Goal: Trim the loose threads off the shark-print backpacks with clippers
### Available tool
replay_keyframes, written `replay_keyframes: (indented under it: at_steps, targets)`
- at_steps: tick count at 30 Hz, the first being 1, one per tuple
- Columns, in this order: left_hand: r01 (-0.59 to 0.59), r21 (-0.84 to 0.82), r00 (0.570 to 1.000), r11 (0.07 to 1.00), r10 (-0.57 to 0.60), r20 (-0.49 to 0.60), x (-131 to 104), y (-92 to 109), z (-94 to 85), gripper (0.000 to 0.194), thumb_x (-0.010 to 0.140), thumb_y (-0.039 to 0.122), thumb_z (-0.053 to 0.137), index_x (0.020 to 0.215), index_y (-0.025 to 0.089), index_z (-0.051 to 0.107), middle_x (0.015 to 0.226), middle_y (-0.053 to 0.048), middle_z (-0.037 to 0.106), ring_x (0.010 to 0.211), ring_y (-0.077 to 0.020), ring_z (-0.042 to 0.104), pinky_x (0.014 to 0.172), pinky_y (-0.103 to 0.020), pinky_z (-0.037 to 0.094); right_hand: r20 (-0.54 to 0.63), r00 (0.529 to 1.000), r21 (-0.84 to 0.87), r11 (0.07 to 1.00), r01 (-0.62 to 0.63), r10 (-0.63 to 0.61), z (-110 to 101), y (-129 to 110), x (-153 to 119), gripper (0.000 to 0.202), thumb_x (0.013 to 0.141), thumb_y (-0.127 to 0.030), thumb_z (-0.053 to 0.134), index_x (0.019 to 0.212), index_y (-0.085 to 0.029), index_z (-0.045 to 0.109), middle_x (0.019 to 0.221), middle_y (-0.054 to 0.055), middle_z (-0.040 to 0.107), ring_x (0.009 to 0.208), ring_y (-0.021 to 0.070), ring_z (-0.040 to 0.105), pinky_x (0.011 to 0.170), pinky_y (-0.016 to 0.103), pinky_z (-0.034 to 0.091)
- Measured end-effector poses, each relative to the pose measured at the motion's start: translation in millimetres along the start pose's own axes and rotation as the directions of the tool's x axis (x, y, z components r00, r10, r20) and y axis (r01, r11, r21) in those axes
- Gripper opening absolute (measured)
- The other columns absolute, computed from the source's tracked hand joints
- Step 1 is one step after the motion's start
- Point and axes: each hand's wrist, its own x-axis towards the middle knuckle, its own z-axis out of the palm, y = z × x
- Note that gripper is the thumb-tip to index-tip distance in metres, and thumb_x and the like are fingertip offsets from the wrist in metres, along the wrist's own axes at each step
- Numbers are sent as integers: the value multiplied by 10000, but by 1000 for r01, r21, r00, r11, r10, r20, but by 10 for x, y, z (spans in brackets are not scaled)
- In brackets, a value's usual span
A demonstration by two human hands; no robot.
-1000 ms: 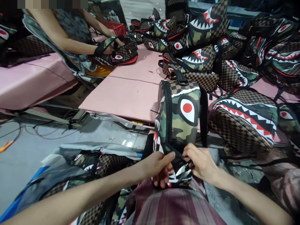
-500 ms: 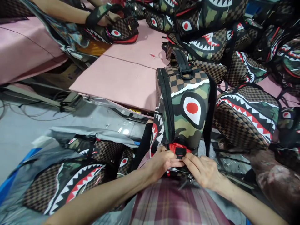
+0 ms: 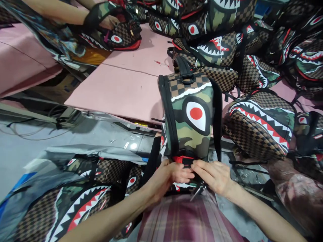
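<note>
As a plaid cloth (image 3: 176, 216) spreads closest to the camera, a person's left hand (image 3: 174, 174) and right hand (image 3: 214, 176) meet at the lower end of a backpack (image 3: 190, 126), fingertips pinching a black strip (image 3: 188, 162) beside a patch of red cloth (image 3: 178, 159); the thumbs are partly hidden. A thin metal tool (image 3: 197, 192) juts out below the right hand, though whether it is held cannot be told. The backpack stands upright between the plaid cloth and a pink table (image 3: 121, 87). Brown-and-black check, a jagged white line, green camouflage and a large white eye (image 3: 196, 113) with a red center cover its side; a black handle (image 3: 187, 72) tops it and a black strap (image 3: 217, 124) hangs at the right. To the left, printed bags (image 3: 64, 198) lie heaped amid gray plastic (image 3: 101, 153) on the floor (image 3: 111, 134). A bag with a toothed red mouth (image 3: 262, 124) rests at the table's right. Farther off, a co-worker's hand (image 3: 109, 23) reaches into another bag (image 3: 123, 35), and a pile of similar bags (image 3: 217, 48) crowds the far side.
</note>
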Motion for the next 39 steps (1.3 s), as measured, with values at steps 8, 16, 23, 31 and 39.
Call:
replay_keyframes:
  at_steps: [8,16,23,31,39]
  targets:
    - [-154,928,474,339,850,-231,17,457,-581,326,728,486,558,649,171,579,551,13,535,536,-109,465,554,-223,380,-171,981,326,945,-27,87,424,-56,684,303,830,-81,409,1043,-157,610,1141,62,635,749,94,635,565,223,423]
    - [-453,812,338,369,913,-226,291,1343,-648,535,704,503,601,1070,116,547,914,-86,611,787,-176,570,687,-276,467,-138,987,555,832,13,77,607,-105,678,281,800,-69,456,1006,-184,609,1150,63,631,821,108,660,598,192,479]
    - [-577,727,426,373,897,-122,59,1454,-39,465,754,525,517,840,93,665,797,-66,675,757,-217,595,631,-268,462,-306,952,355,930,98,17,271,-193,500,250,914,-226,374,975,-196,615,939,46,710,748,118,669,611,223,500]
    - [-598,792,-53,-121,992,112,-647,1200,368,241,804,360,494,831,215,685,828,-30,676,756,-193,600,719,-278,467,-203,957,168,956,242,-207,-12,-74,615,289,935,-363,365,916,-259,635,869,-31,722,538,96,609,482,237,451]
    - [-573,814,157,95,988,-4,89,1100,288,219,834,343,489,894,214,656,839,-39,678,769,-208,615,716,-295,476,-388,920,493,854,167,45,181,426,685,222,897,-315,435,915,-221,636,759,31,713,640,155,683,520,209,531]
